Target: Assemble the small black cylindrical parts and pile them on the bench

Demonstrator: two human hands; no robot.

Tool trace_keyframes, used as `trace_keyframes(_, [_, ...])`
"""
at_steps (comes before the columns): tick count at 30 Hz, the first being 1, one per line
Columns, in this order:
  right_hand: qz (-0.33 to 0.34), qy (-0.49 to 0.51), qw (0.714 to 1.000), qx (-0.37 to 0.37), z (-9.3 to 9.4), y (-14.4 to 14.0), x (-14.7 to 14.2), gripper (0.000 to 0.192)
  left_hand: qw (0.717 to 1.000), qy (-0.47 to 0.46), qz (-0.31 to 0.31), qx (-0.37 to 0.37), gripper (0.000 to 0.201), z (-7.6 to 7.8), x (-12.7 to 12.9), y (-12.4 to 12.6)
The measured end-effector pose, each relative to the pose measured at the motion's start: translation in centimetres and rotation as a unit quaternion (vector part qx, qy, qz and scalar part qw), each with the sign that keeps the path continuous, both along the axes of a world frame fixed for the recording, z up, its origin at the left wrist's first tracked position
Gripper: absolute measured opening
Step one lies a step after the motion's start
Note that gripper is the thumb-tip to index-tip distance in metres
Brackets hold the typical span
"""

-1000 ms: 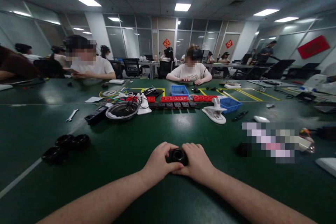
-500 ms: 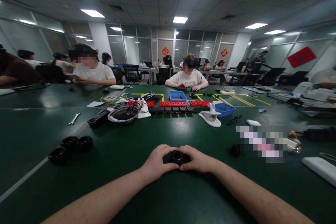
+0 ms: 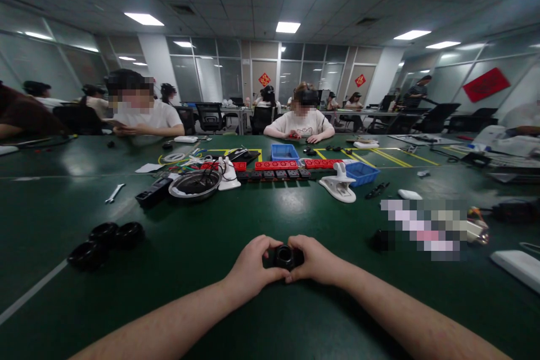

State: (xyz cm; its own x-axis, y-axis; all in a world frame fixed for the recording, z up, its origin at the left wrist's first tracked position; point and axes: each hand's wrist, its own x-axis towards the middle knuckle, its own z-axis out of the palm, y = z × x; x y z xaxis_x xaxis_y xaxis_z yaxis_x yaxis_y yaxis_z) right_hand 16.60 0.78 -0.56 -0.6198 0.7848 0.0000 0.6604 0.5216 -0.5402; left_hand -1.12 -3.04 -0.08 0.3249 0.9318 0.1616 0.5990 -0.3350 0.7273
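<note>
A small glossy black part with a round hole in its top (image 3: 284, 257) is in front of me, low over the green table (image 3: 202, 298). My left hand (image 3: 256, 263) curls around its left side, the thumb along the near edge. From the right, my right hand (image 3: 313, 259) grips it too, its thumb almost meeting the left one. My fingers hide the part's sides. To the left stand three black, ring-shaped parts (image 3: 88, 255), close together. Right of my hands is another dark object (image 3: 379, 241), partly blurred out.
Ahead lie red socket strips (image 3: 276, 165), a metal bowl with black cables (image 3: 194, 184), a white clip stand (image 3: 338, 184) and blue bins (image 3: 360, 173). A wrench (image 3: 115, 193) lies at left, a white box (image 3: 517, 270) at right. Two people sit across the table.
My view has shifted slightly, so the left-hand black parts appear lower and further left. Both hands stay on the black part, with its hole a little lower and more of its right side showing.
</note>
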Motion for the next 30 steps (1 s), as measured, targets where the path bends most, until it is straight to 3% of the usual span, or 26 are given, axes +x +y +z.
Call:
trace_keyframes(4, [-0.076, -0.059, 0.992, 0.082, -0.5, -1.1, -1.1, 0.042, 0.998, 0.002, 0.058, 0.006, 0.032, -0.4, 0.4, -0.1])
trace_keyframes(8, [-0.073, -0.057, 0.986, 0.135, -0.3, -1.4, -1.3, 0.048, 0.999, -0.014, 0.035, 0.010, 0.033, -0.5, 0.1, 0.3])
trace_keyframes(12, [0.056, 0.025, 0.997, 0.049, 0.5, -0.4, -0.2, 0.056, 0.999, -0.026, -0.040, 0.008, 0.035, -0.3, -0.3, 0.9])
trace_keyframes(17, [0.152, 0.055, 0.986, -0.038, 1.0, 0.9, 0.9, 0.034, 0.996, -0.040, -0.085, 0.014, 0.034, 0.1, -0.5, 0.9])
trace_keyframes(26, [0.166, 0.076, 0.981, -0.063, 1.4, 1.0, 1.3, 0.029, 0.996, -0.027, -0.084, 0.003, 0.036, 0.4, -0.5, 0.6])
trace_keyframes(30, [0.124, 0.065, 0.987, -0.073, 1.0, 0.9, 1.2, 0.031, 0.997, -0.024, -0.073, -0.006, 0.036, 0.4, -0.3, 0.4])
